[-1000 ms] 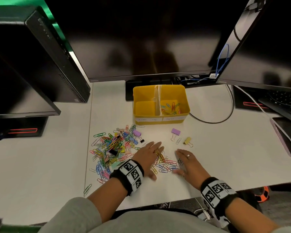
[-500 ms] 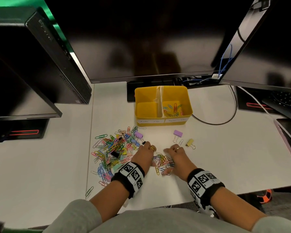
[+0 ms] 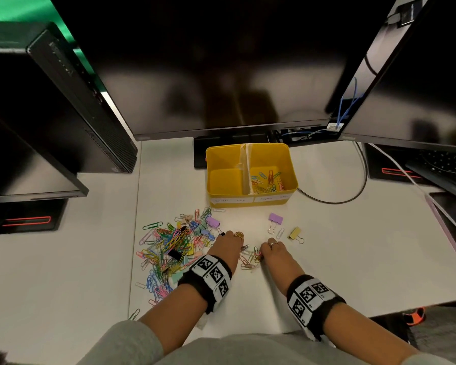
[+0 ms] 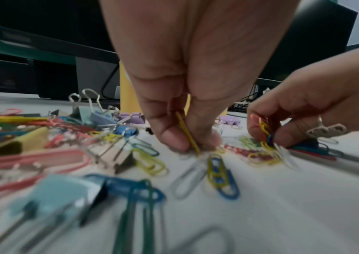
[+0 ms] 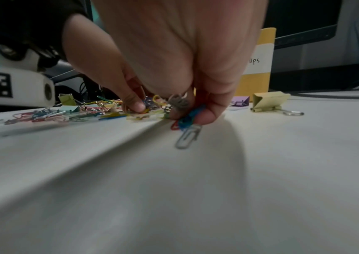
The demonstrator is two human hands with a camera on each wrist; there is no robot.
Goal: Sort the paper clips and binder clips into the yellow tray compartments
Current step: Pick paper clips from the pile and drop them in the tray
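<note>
On the desk (image 3: 353,246) before the tray (image 3: 291,164), both hands work a small scatter of clips (image 3: 249,259): the left hand (image 3: 228,246) pinches a yellow clip (image 4: 187,132), the right hand (image 3: 274,252) grips a bunch (image 5: 187,116). The main pile (image 3: 174,246) lies just left; two binder clips (image 3: 275,219) sit between hands and tray, monitors (image 3: 221,61) behind.

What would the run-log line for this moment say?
left hand: pinches yellow paper clip | right hand: pinches paper clips | yellow tray: right compartment only filled
</note>
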